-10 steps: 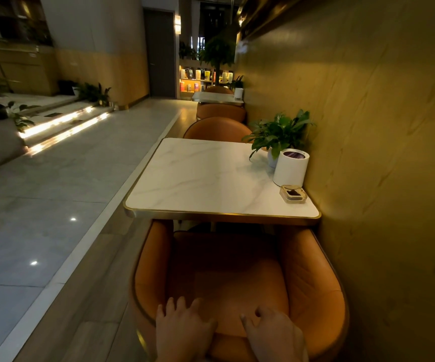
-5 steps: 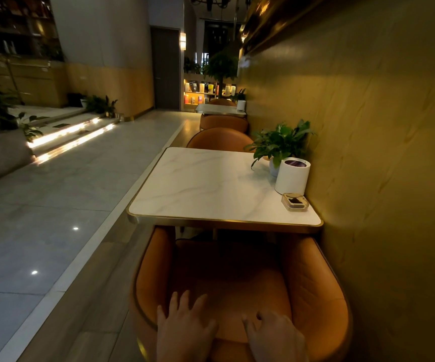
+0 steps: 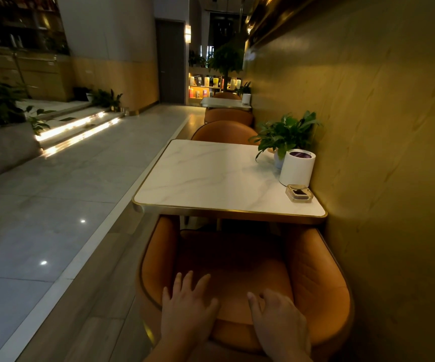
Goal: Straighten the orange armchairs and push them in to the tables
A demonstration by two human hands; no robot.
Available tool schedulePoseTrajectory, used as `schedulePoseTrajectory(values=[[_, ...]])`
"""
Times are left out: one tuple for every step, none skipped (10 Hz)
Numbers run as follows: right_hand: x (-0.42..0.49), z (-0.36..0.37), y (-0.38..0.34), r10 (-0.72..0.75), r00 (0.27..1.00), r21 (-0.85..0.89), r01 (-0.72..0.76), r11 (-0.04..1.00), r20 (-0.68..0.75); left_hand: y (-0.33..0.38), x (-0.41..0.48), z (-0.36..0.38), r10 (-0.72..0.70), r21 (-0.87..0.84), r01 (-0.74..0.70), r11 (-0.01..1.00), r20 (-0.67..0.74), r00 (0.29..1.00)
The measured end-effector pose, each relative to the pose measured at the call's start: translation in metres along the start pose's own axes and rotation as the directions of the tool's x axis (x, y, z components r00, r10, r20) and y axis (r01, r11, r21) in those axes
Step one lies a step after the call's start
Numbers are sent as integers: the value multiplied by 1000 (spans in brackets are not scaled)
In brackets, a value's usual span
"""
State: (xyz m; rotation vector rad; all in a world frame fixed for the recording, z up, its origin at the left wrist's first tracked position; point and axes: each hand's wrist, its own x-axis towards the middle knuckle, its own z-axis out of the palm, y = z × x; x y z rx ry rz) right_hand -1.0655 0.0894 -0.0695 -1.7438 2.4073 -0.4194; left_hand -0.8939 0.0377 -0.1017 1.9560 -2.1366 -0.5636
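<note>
Both hands — left hand [image 3: 189, 313], right hand [image 3: 279, 322], fingers spread flat — rest on the armchair [image 3: 315, 278] backrest; push evenly toward 12 o'clock, squaring it under the surface [image 3: 211, 178].

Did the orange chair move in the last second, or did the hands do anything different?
Hardly at all. The left hand and right hand stay resting on the back of the orange armchair, and the left fingers have spread a little. The armchair's front stays tucked under the marble table. The plant, white canister and ashtray have not moved.
</note>
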Motion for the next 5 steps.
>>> schedulePoseTrajectory(values=[[3, 2, 1, 4, 999, -36, -3, 999, 53, -1, 2, 0, -2, 12, 1, 1000, 27, 1000], [6, 2, 1, 11, 991, -66, -2, 998, 136, 0, 2, -4, -21, 59, 15, 998, 100, 995], [7, 0, 0, 30, 977, -44, -21, 999, 209, 1, 1, -8, -28, 66, 20, 998, 126, 992], [10, -9, 1, 22, 975, -76, -5, 997, 223, 5, -4, -19, -6, 86, -4, 996, 118, 993], [14, -16, -2, -12, 978, -105, 35, 994, 207, 4, -5, -25, 12, 91, -24, 996, 128, 992]])
